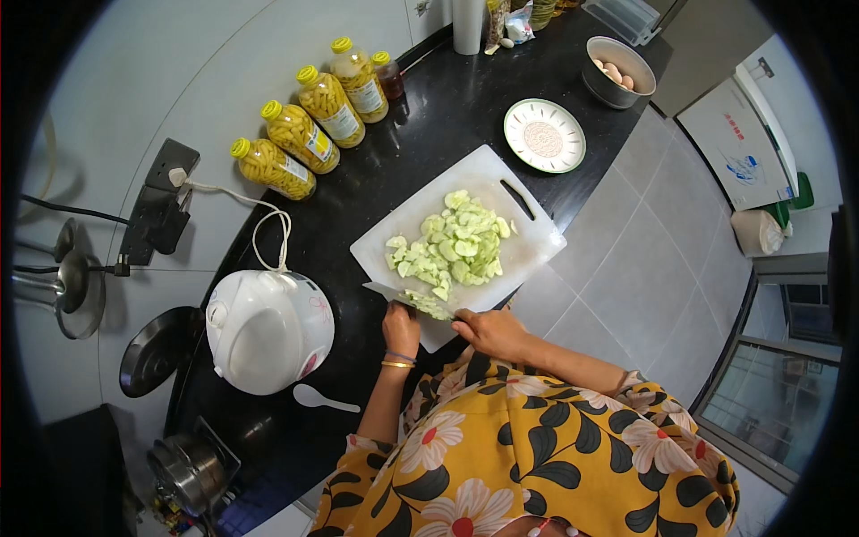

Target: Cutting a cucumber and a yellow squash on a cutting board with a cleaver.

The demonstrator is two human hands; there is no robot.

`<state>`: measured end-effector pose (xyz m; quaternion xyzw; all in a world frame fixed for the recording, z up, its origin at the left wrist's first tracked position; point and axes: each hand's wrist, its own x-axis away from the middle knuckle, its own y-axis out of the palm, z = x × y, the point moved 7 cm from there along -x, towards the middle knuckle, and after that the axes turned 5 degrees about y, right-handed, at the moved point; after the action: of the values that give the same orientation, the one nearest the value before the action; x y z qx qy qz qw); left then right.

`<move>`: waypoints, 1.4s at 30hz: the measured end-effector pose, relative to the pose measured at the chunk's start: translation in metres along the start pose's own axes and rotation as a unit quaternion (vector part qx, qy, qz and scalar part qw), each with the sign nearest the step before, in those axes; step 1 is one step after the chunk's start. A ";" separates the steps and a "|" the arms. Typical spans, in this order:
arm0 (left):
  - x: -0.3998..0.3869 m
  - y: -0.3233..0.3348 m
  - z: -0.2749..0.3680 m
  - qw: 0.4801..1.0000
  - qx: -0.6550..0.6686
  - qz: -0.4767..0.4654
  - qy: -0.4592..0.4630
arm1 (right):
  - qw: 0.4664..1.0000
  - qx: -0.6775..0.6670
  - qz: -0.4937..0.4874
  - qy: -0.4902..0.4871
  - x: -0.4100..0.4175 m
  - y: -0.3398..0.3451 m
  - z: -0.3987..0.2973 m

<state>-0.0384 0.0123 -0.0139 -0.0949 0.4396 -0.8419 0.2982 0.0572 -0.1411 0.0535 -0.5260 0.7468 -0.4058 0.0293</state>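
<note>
A white plastic cutting board [483, 174] lies on the black counter, bearing a heap of thin pale-green vegetable slices [463, 235]. My right hand [493, 332] is closed round the handle of a kitchen knife [384, 290], whose blade points left across the board's near edge. Some slices lie along the blade. My left hand [400, 329] is at the blade's left part, by the board's near-left edge; its fingertips are hidden, so whether it grips anything is unclear.
A white rice cooker [268, 332] and a white spoon [325, 400] are at left. Several yellow-capped jars [329, 111] stand along the wall. A patterned plate [544, 136] and a metal pot [617, 72] holding eggs are beyond the board. A wok [158, 352] is at far left.
</note>
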 end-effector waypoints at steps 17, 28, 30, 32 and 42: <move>0.001 0.003 -0.007 0.998 -0.036 -0.018 -0.040 | 0.999 -0.021 -0.014 0.024 -0.009 0.008 0.003; 0.006 -0.006 -0.007 0.997 0.041 -0.005 -0.060 | 0.995 -0.102 -0.012 -0.003 0.002 -0.001 0.016; 0.004 -0.001 -0.014 0.999 -0.002 0.007 -0.053 | 0.997 -0.072 -0.025 0.001 0.007 -0.003 0.007; 0.004 0.001 -0.016 0.998 0.009 0.015 -0.058 | 0.998 -0.043 -0.037 0.007 0.007 0.001 0.009; 0.002 0.001 -0.011 0.999 0.013 0.004 -0.052 | 0.999 0.019 0.007 -0.035 0.010 0.000 0.002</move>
<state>-0.0439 0.0185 -0.0214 -0.1329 0.4129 -0.8402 0.3255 0.0534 -0.1508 0.0559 -0.5337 0.7411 -0.4015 0.0685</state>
